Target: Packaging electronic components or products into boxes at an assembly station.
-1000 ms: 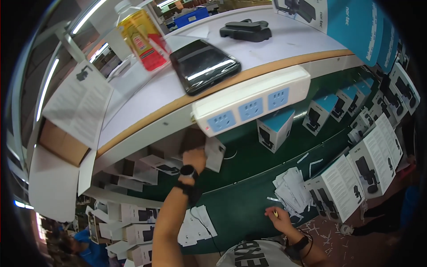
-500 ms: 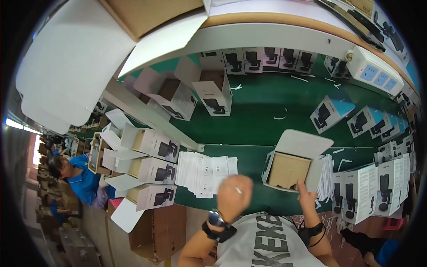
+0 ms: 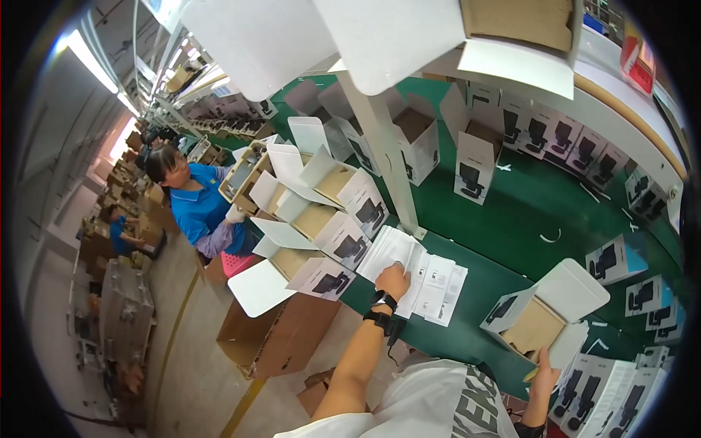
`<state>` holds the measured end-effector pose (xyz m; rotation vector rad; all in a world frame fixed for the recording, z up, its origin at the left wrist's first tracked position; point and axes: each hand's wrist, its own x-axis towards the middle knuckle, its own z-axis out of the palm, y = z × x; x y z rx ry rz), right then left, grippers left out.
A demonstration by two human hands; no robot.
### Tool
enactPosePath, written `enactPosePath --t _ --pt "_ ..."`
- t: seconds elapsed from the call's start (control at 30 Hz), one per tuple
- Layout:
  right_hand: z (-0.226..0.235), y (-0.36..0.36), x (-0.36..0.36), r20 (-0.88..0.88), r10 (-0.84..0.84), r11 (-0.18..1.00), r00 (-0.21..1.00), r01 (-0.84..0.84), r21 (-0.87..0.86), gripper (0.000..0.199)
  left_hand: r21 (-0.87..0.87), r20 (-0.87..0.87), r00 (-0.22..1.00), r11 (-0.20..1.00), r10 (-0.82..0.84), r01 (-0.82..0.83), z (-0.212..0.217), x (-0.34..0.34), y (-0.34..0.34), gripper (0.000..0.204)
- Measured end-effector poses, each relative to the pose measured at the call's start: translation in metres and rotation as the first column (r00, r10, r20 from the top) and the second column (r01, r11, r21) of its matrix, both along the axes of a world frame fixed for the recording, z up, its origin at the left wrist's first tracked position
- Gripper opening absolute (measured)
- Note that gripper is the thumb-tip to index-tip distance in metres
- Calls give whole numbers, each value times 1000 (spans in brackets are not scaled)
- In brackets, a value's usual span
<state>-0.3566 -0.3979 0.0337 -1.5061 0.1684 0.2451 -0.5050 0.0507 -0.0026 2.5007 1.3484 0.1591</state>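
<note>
Now, left hand [image 3: 393, 279] half-curled atop leaflets [image 3: 437, 287], right hand [image 3: 542, 378] partly closed at open box [image 3: 505, 308], grips unclear

From the wearer's head, one fisheye camera looks down at the nearby green bench [image 3: 478, 301].

white leaflets [image 3: 438, 285], green tabletop [image 3: 441, 342]

At upper left, a tube lamp [image 3: 92, 64] is lit; at left, a blue-shirted co-worker [image 3: 198, 210] is seen; at lower left, a brown carton [image 3: 296, 336].
</note>
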Motion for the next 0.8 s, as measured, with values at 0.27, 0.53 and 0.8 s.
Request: enactPosePath --t 0.27,0.53,0.8 --pt "-34 0 -5 -134 -23 974 991 -8 -226 45 -171 971 226 881 75 441 153 62 -162 16" --pt "2 29 0 272 90 983 958 -41 -181 54 309 852 250 827 -460 469 101 112 -193 26" --pt "3 25 -6 277 93 986 956 -48 -162 59 422 688 346 739 -638 524 91 105 -206 43"
